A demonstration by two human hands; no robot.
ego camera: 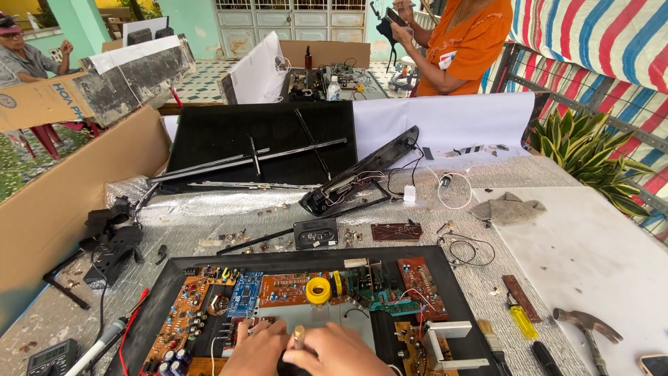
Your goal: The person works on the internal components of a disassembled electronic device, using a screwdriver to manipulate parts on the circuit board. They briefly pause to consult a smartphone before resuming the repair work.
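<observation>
An opened flat-screen television back [445,271] lies on the table with several circuit boards inside: an orange board [182,320], a blue board [245,294] and a green board [379,292]. A yellow tape roll [318,290] sits among them. My left hand [254,348] and my right hand [337,353] meet at the bottom edge over the boards. Together they grip a tool with a pale handle [298,337] that sticks up between the fingers. Its tip is hidden under the hands.
A hammer [588,327], a yellow-handled screwdriver [522,320] and a small brown board [396,231] lie on the right. A multimeter [52,356] and probes sit at left. A black panel [264,143], a long black frame piece [362,170] and a cardboard box [62,202] stand behind. Two people stand at the back.
</observation>
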